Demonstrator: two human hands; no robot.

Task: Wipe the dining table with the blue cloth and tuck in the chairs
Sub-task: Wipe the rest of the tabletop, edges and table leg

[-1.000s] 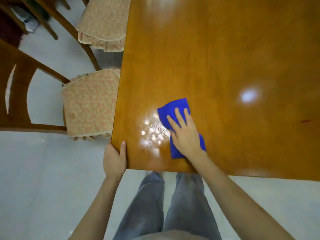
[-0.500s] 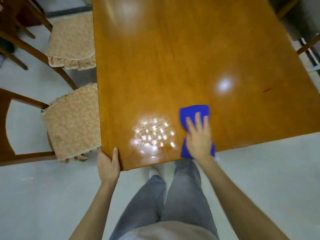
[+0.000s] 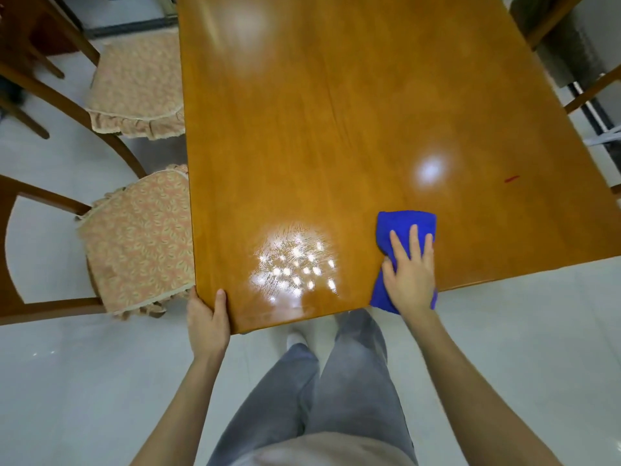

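The glossy wooden dining table (image 3: pixel 336 129) fills the upper middle of the view. A folded blue cloth (image 3: pixel 403 227) lies near the table's near edge, its lower end hanging just over that edge. My right hand (image 3: pixel 410 275) presses flat on the cloth with fingers spread. My left hand (image 3: pixel 206 317) grips the table's near left corner, thumb on top. Two wooden chairs with patterned seat cushions stand at the left side, one near (image 3: pixel 137 237) and one farther back (image 3: pixel 137 85), both pulled out from the table.
A small red mark (image 3: pixel 512 178) sits on the tabletop at the right. Lamp glare shows beside the cloth. Parts of more chair frames (image 3: pixel 588 92) appear at the upper right. My legs in grey trousers stand on the pale tiled floor (image 3: pixel 504 331).
My right hand has slid the blue cloth to the right along the table's near edge. My left hand stays on the corner. The view has shifted right, showing more of the table.
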